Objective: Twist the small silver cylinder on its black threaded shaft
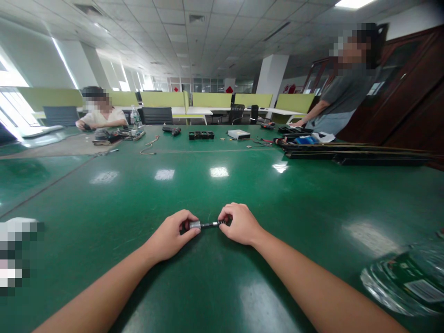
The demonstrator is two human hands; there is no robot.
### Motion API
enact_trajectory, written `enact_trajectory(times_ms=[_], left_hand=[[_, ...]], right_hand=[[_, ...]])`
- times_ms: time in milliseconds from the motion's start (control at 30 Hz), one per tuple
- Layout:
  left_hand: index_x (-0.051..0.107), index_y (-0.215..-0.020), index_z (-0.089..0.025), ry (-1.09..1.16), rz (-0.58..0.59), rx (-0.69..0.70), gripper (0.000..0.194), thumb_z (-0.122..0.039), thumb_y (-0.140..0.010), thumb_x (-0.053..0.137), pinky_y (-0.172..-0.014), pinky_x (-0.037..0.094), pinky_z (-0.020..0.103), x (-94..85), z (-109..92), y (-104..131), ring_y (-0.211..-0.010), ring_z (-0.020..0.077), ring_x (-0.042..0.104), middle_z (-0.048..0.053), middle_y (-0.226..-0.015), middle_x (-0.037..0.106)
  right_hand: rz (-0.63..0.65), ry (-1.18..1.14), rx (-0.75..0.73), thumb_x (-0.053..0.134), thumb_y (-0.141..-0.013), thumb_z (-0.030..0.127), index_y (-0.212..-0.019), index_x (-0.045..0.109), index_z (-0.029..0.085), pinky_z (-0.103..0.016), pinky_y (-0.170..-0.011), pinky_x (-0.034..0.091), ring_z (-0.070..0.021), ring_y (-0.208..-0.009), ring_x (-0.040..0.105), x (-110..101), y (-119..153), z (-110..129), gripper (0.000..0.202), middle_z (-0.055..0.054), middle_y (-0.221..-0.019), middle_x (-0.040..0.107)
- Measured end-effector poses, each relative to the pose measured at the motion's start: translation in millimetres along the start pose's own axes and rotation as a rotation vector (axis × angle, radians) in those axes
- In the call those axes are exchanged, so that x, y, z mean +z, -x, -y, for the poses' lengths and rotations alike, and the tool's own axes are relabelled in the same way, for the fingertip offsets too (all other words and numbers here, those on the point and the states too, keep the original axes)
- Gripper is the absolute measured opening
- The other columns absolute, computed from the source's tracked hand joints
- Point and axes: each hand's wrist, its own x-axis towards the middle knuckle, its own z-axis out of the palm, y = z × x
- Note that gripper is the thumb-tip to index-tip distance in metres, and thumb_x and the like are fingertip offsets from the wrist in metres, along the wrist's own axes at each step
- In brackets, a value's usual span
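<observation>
Above the green table top, my left hand (176, 233) pinches a short silver cylinder (195, 225) between thumb and fingers. A thin dark rod with a bright metal section (210, 224) runs level from the cylinder toward the right. My right hand (239, 223) closes its thumb and fingertips on the rod's far end, where a small dark piece is partly covered by the fingers. The two hands are a short distance apart, with the rod spanning the gap between them.
A clear plastic bottle (409, 277) lies at the right edge. Across the green table (138, 185) are a power drill (171, 131), black parts (201, 135), a white box (238, 134) and long dark strips (347, 155). One person sits far left; another stands right.
</observation>
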Motion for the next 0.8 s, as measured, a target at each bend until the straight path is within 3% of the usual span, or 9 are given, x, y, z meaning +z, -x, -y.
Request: enact_trajectory(times_ms=[433,633,800], left_hand=[[0.065,-0.099,-0.020,-0.001,0.002,0.015,0.019,-0.035,-0.088,0.060,-0.066,0.044,0.027,-0.3,1,0,-0.072,0.0170,0.056,0.001,-0.083,0.064],[0.065,-0.099,-0.019,0.020,0.018,0.057,0.020,-0.031,-0.084,0.065,-0.069,0.044,0.027,0.1,2,0,-0.078,0.0178,0.058,0.002,-0.087,0.065],[0.065,-0.101,-0.019,0.009,0.031,0.065,0.025,-0.034,-0.081,0.069,-0.069,0.044,0.027,-0.6,2,1,-0.078,0.0178,0.058,0.002,-0.087,0.065]], right_hand=[[-0.018,-0.026,-0.072,0.072,-0.073,0.017,-0.080,0.071,0.021,-0.035,-0.082,0.040,-0.0185,-0.082,0.060,4,2,5,0.008,-0.001,-0.081,0.070],[0.079,-0.213,-0.179,0.069,-0.076,0.009,-0.105,0.069,0.023,-0.032,-0.081,0.045,-0.0170,-0.086,0.062,6,4,13,0.032,-0.001,-0.089,0.071],[0.074,-0.185,-0.203,0.069,-0.076,0.009,-0.100,0.070,0.022,-0.033,-0.083,0.043,-0.0172,-0.085,0.061,7,4,13,0.027,-0.001,-0.088,0.072]])
